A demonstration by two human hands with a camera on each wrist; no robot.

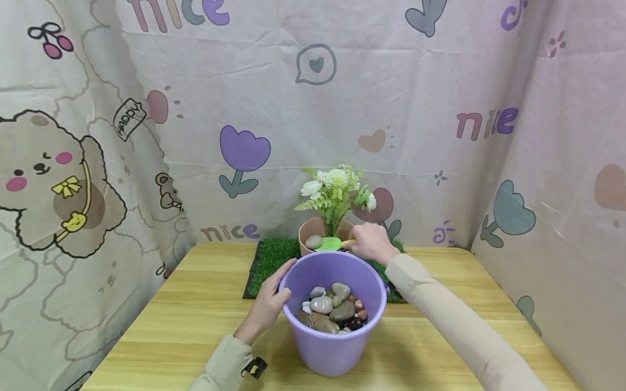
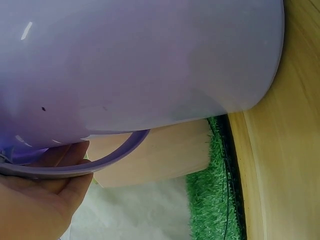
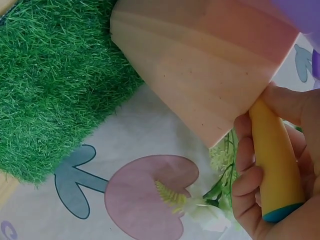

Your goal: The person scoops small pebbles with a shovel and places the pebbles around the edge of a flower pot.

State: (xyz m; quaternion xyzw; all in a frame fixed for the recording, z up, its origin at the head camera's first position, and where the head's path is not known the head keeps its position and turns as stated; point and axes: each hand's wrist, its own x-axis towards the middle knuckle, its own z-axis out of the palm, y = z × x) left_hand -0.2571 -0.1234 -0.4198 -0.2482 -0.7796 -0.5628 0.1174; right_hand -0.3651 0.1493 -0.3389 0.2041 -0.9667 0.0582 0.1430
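A purple bucket (image 1: 332, 350) with several smooth stones (image 1: 342, 310) inside stands on the table. My left hand (image 1: 268, 297) holds its left side at the rim, fingers along the outer wall; in the left wrist view the bucket's handle (image 2: 120, 152) crosses over those fingers. Behind the bucket, my right hand (image 1: 373, 243) grips the yellow handle (image 3: 275, 165) of a small trowel, whose green blade (image 1: 329, 244) lies inside a peach flowerpot (image 1: 306, 232). A pale stone (image 1: 313, 242) sits in the pot beside the blade. White flowers (image 1: 337, 182) stand in it.
The pot stands on a green artificial-grass mat (image 1: 276, 255) with a dark edge, on a wooden table (image 1: 195, 304). A printed fabric backdrop (image 1: 313, 119) hangs behind and at both sides. The bucket hides the pot's lower part in the head view.
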